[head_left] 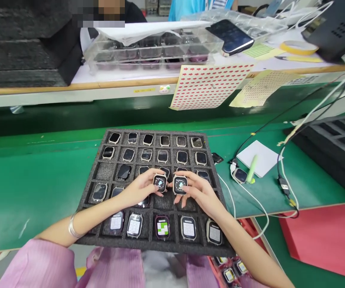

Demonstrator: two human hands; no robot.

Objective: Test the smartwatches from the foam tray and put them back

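Note:
My left hand (144, 186) is closed around a smartwatch case (160, 182) with a lit dial, thumb on its lower left. Beside it, my right hand (196, 188) grips a second lit smartwatch case (180, 185), thumb over its lower right corner. Both are held just above a dark foam tray (104, 172) divided into compartments. Strapless watch cases fill many of these, mostly with dark screens in the back rows. In the front row several screens glow, one of them a watch with a green pattern (162, 228). My hands and forearms hide some compartments.
Right of the tray lie a cabled watch (240, 175), a green pen-like stick (252, 168), white paper (259, 154) and loose cables. Black foam trays (334, 148) stand far right, near a red sheet (325, 236). A shelf (124, 86) spans the back, with people behind it.

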